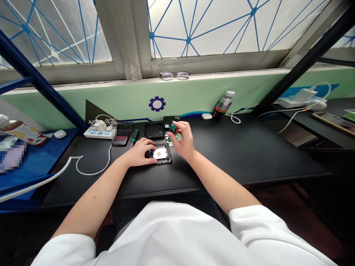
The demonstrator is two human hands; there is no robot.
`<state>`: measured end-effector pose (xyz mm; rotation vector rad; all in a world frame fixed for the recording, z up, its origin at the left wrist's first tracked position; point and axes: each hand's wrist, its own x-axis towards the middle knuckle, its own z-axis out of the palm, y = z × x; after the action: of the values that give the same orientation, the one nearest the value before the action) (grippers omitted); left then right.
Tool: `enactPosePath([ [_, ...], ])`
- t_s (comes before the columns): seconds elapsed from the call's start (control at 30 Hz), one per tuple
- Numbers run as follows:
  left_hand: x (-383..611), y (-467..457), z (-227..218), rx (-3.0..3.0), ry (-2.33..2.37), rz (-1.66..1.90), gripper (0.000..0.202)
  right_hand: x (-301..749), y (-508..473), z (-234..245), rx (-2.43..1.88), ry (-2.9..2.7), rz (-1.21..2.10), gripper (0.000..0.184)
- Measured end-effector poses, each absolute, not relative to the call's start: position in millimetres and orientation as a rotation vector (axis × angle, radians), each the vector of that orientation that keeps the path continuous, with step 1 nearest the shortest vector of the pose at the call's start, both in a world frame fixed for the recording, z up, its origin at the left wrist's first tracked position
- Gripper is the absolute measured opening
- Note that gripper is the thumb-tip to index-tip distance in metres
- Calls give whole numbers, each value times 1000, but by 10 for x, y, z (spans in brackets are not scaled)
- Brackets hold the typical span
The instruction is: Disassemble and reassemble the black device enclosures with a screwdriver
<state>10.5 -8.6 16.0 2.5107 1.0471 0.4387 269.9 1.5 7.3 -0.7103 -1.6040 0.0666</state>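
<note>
A small black plastic casing (169, 161) lies on the desk with a white plate (160, 153) inside it, which bears a small tan square. My left hand (140, 152) grips the casing at its left side, thumb at the near edge and fingers at the far one. In my right hand (183, 139), thumb and fingers close round the green and black handle of a screwdriver (173, 128). Its shaft points down toward the casing's right side; whether the tip touches a screw is too small to tell. Behind my right fingers a green circuit board (177, 137) is partly hidden.
Beyond the casing lie a black cover (154, 130) and another black flat piece (169, 120). A second green screwdriver (135, 136) rests left, near a phone (120, 140) and a power strip (98, 131) with a white cable. A bottle (223, 105) and white case (206, 116) stand back right.
</note>
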Motion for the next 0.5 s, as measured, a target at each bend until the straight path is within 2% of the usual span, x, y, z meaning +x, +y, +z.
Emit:
enactPosePath([
  [0.1, 109, -90, 164, 2501, 1044, 454, 43, 2710, -40, 136, -631, -1671, 71, 38],
  [0.4, 106, -100, 163, 2483, 1029, 481, 41, 2762, -96, 182, -620, -1763, 404, 37],
  [0.5, 106, -101, 168, 2484, 1037, 463, 41, 2748, -92, 182, -622, -1757, 359, 36],
])
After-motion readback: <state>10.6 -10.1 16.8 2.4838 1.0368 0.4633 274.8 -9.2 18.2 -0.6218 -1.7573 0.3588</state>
